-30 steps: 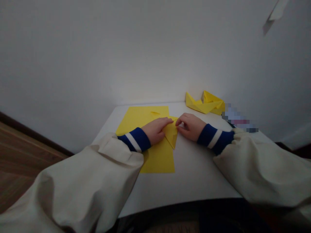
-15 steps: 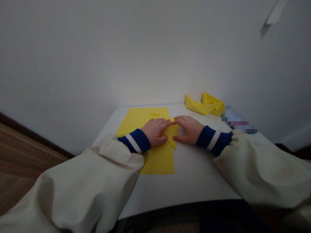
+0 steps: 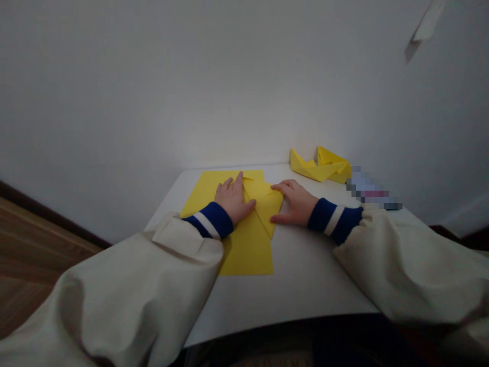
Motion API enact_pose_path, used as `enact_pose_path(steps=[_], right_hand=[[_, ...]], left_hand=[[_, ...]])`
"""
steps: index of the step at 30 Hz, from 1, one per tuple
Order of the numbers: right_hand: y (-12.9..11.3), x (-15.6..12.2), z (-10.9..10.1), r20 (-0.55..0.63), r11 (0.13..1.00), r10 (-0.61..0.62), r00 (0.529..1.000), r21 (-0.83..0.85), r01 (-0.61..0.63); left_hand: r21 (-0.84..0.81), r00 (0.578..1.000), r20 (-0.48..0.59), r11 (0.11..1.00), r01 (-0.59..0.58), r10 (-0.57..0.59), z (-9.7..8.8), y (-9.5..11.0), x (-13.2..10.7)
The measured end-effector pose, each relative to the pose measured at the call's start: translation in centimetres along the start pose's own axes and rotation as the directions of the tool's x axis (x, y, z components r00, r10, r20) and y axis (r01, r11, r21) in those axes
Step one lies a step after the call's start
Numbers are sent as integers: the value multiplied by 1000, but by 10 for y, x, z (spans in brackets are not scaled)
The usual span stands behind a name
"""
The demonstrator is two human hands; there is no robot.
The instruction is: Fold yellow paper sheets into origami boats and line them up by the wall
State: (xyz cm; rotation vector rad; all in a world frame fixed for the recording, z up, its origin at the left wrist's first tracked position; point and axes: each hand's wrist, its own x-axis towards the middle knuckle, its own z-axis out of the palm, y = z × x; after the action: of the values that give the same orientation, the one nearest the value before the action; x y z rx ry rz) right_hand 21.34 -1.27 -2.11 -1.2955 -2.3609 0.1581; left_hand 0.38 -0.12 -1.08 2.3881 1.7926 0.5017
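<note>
A folded piece of yellow paper (image 3: 263, 196), narrowing to a point toward me, lies partly on a flat sheet of yellow paper (image 3: 248, 255). My left hand (image 3: 234, 199) rests at the folded piece's left edge, its fingers spread and its thumb toward the middle. On the other side, my right hand (image 3: 297, 204) touches the right edge with fingertips above and thumb below. A wide gap shows between that thumb and the fingers. Both hands are open. The folded piece's far-left part is partly covered by my left fingers.
Folded yellow paper boats (image 3: 323, 165) stand at the back right of the white table (image 3: 305, 275). Beside them lies a blurred, pale flat item (image 3: 370, 188). A wall (image 3: 229, 92) rises behind the table, and wooden boards (image 3: 38, 265) are at the left.
My left hand has moved left and away from my right hand, its fingers spreading. More of the folded paper's surface shows. My right hand has stayed at the right edge.
</note>
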Motion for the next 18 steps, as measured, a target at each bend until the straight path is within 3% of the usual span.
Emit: enact_pose_path(steps=[2, 5, 8, 11, 14, 18], right_hand=[[0, -1, 1, -36, 999, -5, 999, 45, 7], [-1, -1, 0, -120, 993, 2, 993, 120, 12], [-3, 0, -2, -159, 980, 56, 986, 200, -24], [-4, 1, -4, -172, 970, 108, 979, 236, -66], [-6, 2, -6, -191, 955, 123, 974, 290, -63], [-8, 3, -9, -275, 928, 108, 955, 372, 2]], left_hand=[[-95, 1000, -11, 995, 11, -12, 0, 0, 2], [-404, 998, -38, 915, 22, -42, 4, -1, 7], [-759, 997, -27, 651, 30, -78, 8, -2, 10], [-888, 998, -22, 460, 6, -55, 4, 1, 10], [-902, 995, -15, 428, -55, 97, -2, 8, 6], [-862, 966, -21, 485, -148, 257, -8, 15, -1]])
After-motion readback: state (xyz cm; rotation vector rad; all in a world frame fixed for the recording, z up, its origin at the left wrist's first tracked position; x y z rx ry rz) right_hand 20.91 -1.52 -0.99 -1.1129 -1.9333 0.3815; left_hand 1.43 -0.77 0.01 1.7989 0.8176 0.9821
